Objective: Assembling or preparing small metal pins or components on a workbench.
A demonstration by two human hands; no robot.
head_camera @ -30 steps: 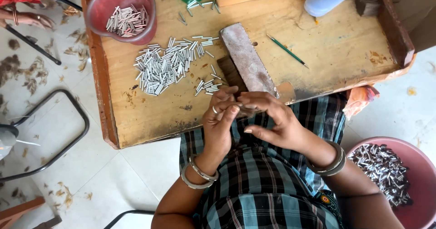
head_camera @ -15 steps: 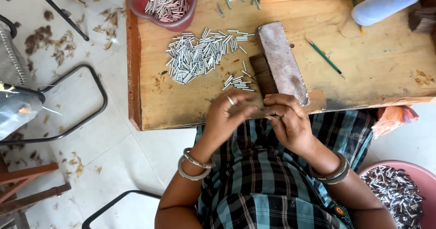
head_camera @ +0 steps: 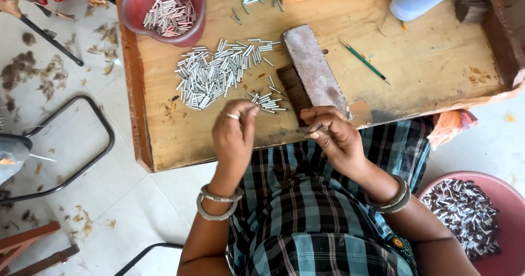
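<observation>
The left hand (head_camera: pixel 234 136) reached out over the worn wooden bench (head_camera: pixel 437 51), its fingertips pinched together just beside a small cluster of short silver metal tubes (head_camera: pixel 266 102); whether a tube was already caught between them could not be told. The right hand (head_camera: pixel 334 136) hovered at the near edge of the bench, closed around a thin dark tuft with a metal tube at its end (head_camera: pixel 313 128), held between thumb and forefinger.

The larger heap of the same silver tubes (head_camera: pixel 219 74) lay loose and spread further back, beside the long grey-brown stone block (head_camera: pixel 314 71). A careless sweep of the left wrist could probably have scattered the small cluster or pushed tubes off the near edge into the checked cloth on the lap. The tuft in the right hand looked lightly held, so a slack pinch might have let the fibres splay or slip out of the tube. The red plastic bowl of tubes (head_camera: pixel 131 5) overhung the bench's far corner and seemed liable to tip if knocked.
</observation>
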